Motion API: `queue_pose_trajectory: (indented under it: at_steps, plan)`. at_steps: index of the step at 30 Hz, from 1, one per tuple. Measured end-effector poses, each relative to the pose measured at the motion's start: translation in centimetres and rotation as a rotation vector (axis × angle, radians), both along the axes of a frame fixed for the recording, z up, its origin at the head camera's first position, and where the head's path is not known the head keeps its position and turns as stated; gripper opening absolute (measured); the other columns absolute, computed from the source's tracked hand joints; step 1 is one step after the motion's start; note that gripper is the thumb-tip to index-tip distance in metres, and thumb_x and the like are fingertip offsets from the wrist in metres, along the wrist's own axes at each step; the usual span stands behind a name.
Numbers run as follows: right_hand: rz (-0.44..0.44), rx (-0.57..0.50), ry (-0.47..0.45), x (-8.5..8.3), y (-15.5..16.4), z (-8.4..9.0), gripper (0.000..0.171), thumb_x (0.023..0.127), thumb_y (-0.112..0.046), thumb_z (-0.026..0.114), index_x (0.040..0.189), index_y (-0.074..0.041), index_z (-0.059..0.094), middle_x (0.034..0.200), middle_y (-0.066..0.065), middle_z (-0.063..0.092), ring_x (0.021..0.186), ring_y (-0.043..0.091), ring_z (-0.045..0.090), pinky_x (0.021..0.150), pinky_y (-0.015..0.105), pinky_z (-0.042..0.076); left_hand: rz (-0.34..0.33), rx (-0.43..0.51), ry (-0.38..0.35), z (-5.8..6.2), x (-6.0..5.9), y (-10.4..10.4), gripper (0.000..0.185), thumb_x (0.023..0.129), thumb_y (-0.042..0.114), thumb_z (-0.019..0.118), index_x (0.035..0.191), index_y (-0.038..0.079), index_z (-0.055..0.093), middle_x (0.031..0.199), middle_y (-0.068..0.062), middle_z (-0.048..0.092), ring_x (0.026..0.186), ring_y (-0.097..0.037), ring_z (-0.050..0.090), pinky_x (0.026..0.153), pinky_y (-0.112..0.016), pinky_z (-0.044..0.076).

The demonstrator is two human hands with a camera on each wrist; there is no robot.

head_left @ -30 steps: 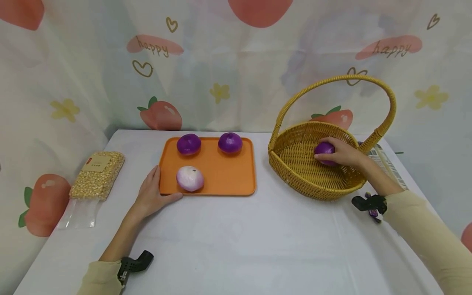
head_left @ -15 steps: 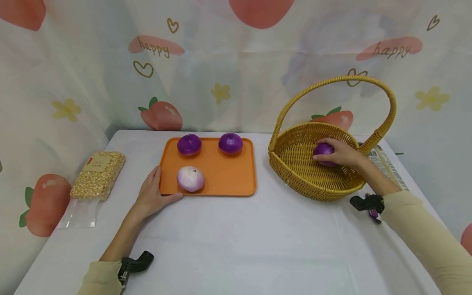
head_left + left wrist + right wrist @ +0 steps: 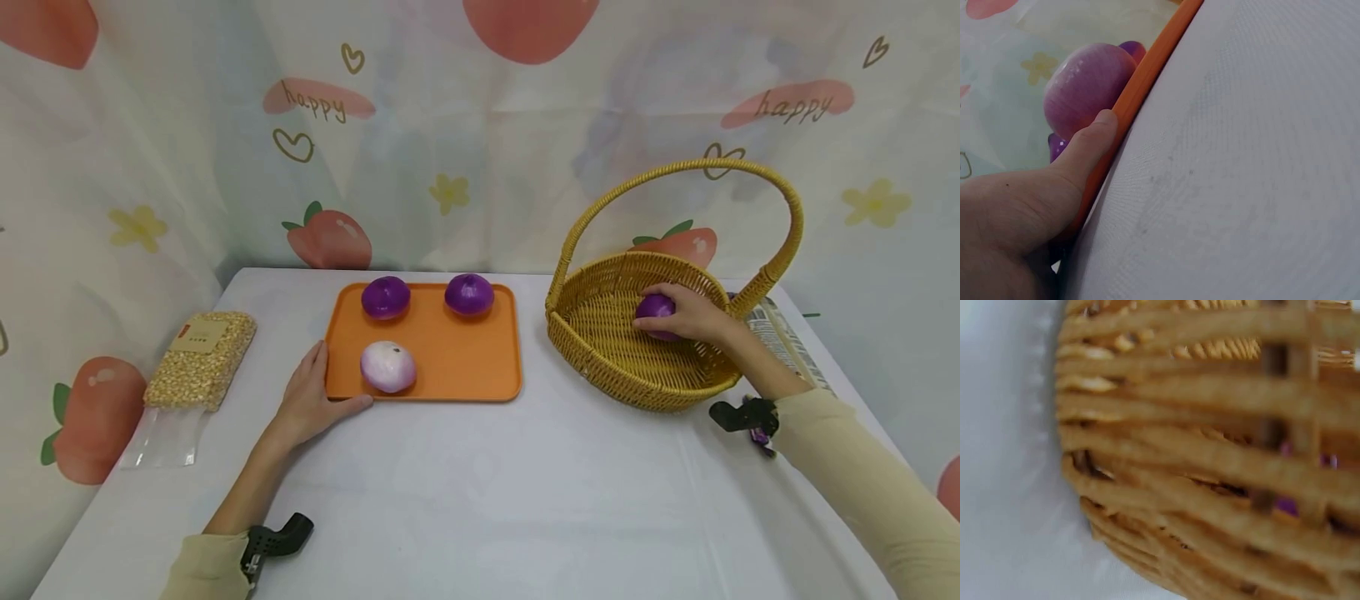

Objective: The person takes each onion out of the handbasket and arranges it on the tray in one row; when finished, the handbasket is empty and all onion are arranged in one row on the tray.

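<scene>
Inside the yellow wicker basket, my right hand grips a purple onion, thumb in front and fingers over its top. The right wrist view shows mostly the woven basket wall, with bits of purple through the gaps; the hand is hidden there. My left hand rests at the near left corner of an orange tray, fingers along its side and thumb against the front rim. Two dark purple onions sit at the tray's back, and a paler white-purple onion lies near the thumb.
A clear bag of yellow corn kernels lies on the white table at the left. Right of the basket, partly behind the arm, are a printed packet and a small purple wrapped item. The basket's tall handle arches over it.
The right hand and its onion have shifted very slightly left inside the basket. The left hand and the tray keep their places; the head view has tilted a little.
</scene>
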State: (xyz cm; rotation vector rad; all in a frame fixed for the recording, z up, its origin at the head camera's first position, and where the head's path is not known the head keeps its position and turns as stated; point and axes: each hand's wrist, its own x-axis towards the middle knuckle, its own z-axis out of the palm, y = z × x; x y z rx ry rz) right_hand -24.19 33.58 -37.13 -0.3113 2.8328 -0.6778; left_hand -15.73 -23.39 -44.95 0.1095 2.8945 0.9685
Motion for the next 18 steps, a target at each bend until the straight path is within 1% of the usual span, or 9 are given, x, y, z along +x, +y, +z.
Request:
queue_pose_trajectory:
  at_steps: [8,11,18]
  plan:
    - [-0.011,0.034,0.034,0.14,-0.18,0.03,0.071,0.086,-0.041,0.071,0.138,0.002,0.047,0.135,0.034,0.047,0.118,0.049,0.050,0.094,0.063,0.047,0.002,-0.005,0.002,0.06,0.02,0.07,0.120,0.076,0.056,0.075,0.155,0.001,0.004,0.161,-0.025,0.007,0.146,-0.047,0.013,0.116,-0.065,0.018]
    - [-0.002,0.041,0.043,0.23,-0.22,0.19,0.070,0.086,-0.041,0.071,0.137,0.002,0.048,0.135,0.034,0.048,0.117,0.049,0.052,0.093,0.062,0.048,0.005,-0.003,-0.001,0.06,0.03,0.08,0.120,0.075,0.057,0.075,0.155,0.001,0.005,0.161,-0.025,0.007,0.146,-0.047,0.013,0.116,-0.066,0.018]
    - [-0.008,0.039,0.045,0.32,-0.31,0.35,0.072,0.086,-0.043,0.070,0.138,0.001,0.048,0.135,0.033,0.048,0.117,0.048,0.051,0.095,0.062,0.047,0.005,-0.001,0.002,0.04,0.02,0.08,0.120,0.075,0.057,0.075,0.155,0.001,0.005,0.161,-0.025,0.007,0.146,-0.047,0.013,0.116,-0.065,0.019]
